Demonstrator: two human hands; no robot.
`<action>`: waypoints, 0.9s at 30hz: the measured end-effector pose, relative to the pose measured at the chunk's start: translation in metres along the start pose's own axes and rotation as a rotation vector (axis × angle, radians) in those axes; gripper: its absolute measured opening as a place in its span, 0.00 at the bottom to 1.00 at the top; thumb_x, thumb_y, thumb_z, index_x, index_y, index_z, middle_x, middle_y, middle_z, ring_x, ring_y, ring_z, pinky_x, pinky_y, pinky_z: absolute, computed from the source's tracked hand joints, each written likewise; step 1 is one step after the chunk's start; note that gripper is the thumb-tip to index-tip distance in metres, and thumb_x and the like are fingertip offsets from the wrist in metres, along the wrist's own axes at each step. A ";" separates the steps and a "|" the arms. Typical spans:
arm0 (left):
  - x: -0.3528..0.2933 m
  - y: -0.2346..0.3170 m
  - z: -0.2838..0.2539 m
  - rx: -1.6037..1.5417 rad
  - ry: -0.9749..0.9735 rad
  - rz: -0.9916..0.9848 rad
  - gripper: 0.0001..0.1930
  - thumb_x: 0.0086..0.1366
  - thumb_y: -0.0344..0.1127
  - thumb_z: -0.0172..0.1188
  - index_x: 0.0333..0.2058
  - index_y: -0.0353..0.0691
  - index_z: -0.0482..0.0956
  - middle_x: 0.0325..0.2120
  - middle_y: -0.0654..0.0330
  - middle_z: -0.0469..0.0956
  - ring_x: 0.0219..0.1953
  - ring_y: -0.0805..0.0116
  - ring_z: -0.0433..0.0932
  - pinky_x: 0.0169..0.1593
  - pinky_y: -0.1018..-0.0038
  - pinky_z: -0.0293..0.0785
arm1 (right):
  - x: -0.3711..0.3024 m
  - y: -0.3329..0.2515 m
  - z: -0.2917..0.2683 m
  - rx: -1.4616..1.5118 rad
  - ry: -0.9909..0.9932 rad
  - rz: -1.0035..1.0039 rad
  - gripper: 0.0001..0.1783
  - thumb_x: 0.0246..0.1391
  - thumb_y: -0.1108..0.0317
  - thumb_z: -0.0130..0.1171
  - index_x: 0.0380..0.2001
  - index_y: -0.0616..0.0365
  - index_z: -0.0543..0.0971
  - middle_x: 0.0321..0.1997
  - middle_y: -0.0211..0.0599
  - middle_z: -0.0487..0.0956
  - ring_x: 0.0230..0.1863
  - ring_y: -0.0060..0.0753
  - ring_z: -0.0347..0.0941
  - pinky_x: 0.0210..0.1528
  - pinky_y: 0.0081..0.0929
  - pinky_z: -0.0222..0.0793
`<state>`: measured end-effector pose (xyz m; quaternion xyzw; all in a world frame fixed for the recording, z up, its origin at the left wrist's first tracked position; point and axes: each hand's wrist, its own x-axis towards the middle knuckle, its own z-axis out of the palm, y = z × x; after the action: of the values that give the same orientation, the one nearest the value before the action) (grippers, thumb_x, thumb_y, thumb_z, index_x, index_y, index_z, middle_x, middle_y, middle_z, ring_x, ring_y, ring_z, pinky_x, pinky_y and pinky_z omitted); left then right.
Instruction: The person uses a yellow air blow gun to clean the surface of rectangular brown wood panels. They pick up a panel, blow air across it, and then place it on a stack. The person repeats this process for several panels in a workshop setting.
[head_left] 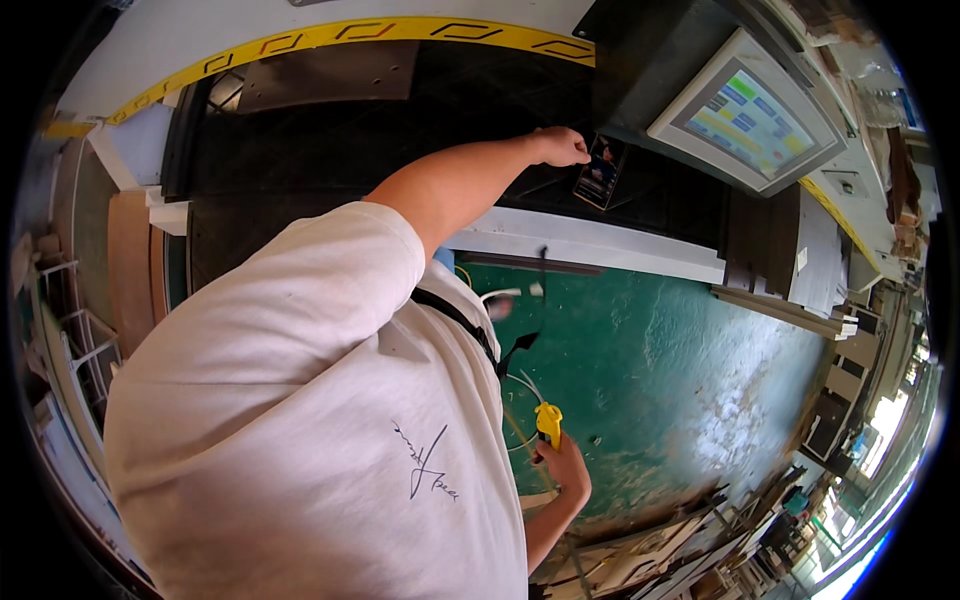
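My left hand reaches over the dark machine bed, its fingers curled closed. Their tips are at the upper left edge of a dark rectangular phone-like thing with a coloured picture on its face. Whether they grip it or only touch it cannot be told. Lower down, over the green floor, my right hand is wrapped round a yellow-and-black hand tool. A thin pale curved tube or strip shows just above that tool.
A control panel with a lit touchscreen juts out at the upper right. A white rail edges the machine bed beside the green floor. Boards and scraps lie at the lower right. A yellow marked strip borders the bed's far side.
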<state>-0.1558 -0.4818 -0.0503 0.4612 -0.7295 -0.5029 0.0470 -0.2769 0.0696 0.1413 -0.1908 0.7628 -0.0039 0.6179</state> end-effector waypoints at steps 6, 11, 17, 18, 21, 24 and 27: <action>-0.003 0.000 -0.002 -0.131 -0.030 0.028 0.16 0.64 0.54 0.65 0.42 0.51 0.88 0.35 0.68 0.87 0.43 0.71 0.83 0.52 0.69 0.74 | -0.031 -0.009 -0.005 0.584 -0.258 -0.333 0.24 0.65 0.67 0.60 0.61 0.65 0.71 0.35 0.33 0.80 0.28 0.25 0.76 0.28 0.20 0.66; 0.001 -0.001 -0.005 -0.186 -0.081 0.033 0.15 0.64 0.51 0.67 0.41 0.49 0.88 0.36 0.67 0.87 0.43 0.70 0.83 0.52 0.70 0.75 | -0.036 -0.021 0.004 0.659 -0.220 -0.457 0.25 0.67 0.66 0.60 0.62 0.66 0.70 0.36 0.35 0.79 0.29 0.23 0.75 0.28 0.17 0.64; 0.000 0.000 -0.007 -0.287 -0.074 0.044 0.13 0.65 0.47 0.67 0.39 0.44 0.87 0.36 0.65 0.87 0.42 0.70 0.83 0.52 0.70 0.75 | -0.029 -0.035 0.024 0.741 0.124 -0.492 0.23 0.65 0.67 0.60 0.60 0.64 0.72 0.36 0.36 0.80 0.31 0.28 0.79 0.24 0.17 0.65; -0.001 0.001 -0.008 -0.284 -0.075 0.045 0.13 0.65 0.47 0.67 0.39 0.44 0.87 0.36 0.65 0.87 0.42 0.70 0.83 0.52 0.70 0.75 | -0.024 -0.023 0.023 0.714 -0.057 -0.487 0.23 0.66 0.67 0.59 0.60 0.64 0.72 0.36 0.36 0.80 0.31 0.28 0.79 0.24 0.17 0.65; -0.005 0.006 -0.009 -0.232 -0.083 0.060 0.12 0.65 0.45 0.67 0.39 0.42 0.87 0.36 0.64 0.87 0.42 0.70 0.82 0.50 0.71 0.76 | -0.020 -0.021 0.032 0.751 -0.029 -0.481 0.22 0.66 0.67 0.59 0.60 0.63 0.72 0.35 0.36 0.80 0.31 0.28 0.79 0.24 0.17 0.64; -0.006 0.004 -0.009 -0.223 -0.087 0.063 0.14 0.67 0.46 0.64 0.42 0.43 0.86 0.36 0.65 0.86 0.42 0.71 0.81 0.50 0.73 0.75 | -0.017 -0.028 0.035 0.839 0.182 -0.477 0.22 0.66 0.66 0.59 0.59 0.63 0.72 0.35 0.35 0.80 0.31 0.28 0.79 0.23 0.17 0.64; -0.006 0.005 -0.010 -0.236 -0.074 0.058 0.13 0.67 0.45 0.65 0.41 0.42 0.86 0.36 0.65 0.86 0.42 0.71 0.81 0.50 0.72 0.74 | -0.020 -0.026 0.032 0.840 0.177 -0.497 0.21 0.65 0.67 0.59 0.59 0.64 0.72 0.34 0.35 0.80 0.31 0.29 0.79 0.23 0.18 0.64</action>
<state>-0.1498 -0.4841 -0.0388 0.4123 -0.6794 -0.6004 0.0889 -0.2364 0.0589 0.1584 -0.1002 0.6762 -0.4745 0.5546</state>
